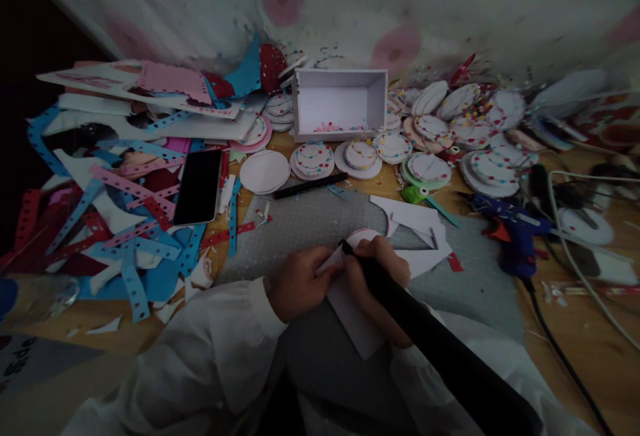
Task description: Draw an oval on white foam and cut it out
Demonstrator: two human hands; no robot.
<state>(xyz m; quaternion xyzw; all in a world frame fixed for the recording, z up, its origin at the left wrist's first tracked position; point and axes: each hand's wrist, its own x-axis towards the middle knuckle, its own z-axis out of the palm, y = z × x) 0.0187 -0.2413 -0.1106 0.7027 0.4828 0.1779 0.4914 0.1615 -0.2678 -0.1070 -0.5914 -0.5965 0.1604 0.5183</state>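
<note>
1 white card (354,319) between left hand (300,283) and right hand (385,283)

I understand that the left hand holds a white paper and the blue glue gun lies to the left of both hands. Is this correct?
Not entirely: the head view shows the blue glue gun to the right of both left hand and right hand. The left hand does hold the white paper.
</note>
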